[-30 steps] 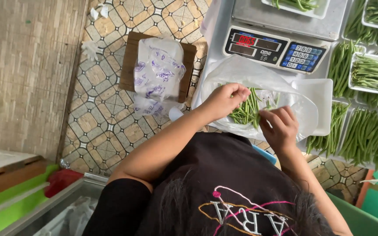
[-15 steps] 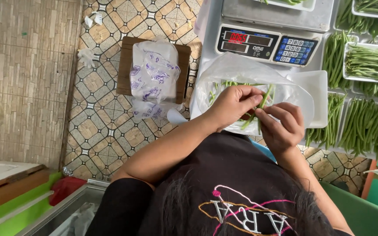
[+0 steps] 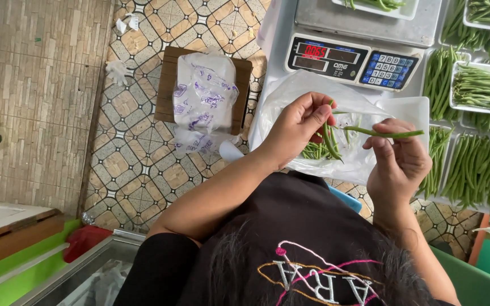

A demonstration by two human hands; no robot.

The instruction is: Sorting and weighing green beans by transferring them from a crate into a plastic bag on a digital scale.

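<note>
- Right hand (image 3: pixel 399 161) pinches one long green bean (image 3: pixel 384 134) level between fingertips, over the clear plastic bag (image 3: pixel 313 96).
- Left hand (image 3: pixel 297 127) nips another bean (image 3: pixel 330 141), hanging down over the bagged beans (image 3: pixel 316 150).
- Step looks like sorting beans one by one; next move needs a check, then a placed drop.
- Beyond: digital scale (image 3: pixel 355 56), trays of beans (image 3: pixel 480 88).

Glossy thin plastic bag (image 3: pixel 313 107) (crinkled) beside a brushed-metal scale (image 3: pixel 364 25) and wooden stool (image 3: pixel 168 85).
</note>
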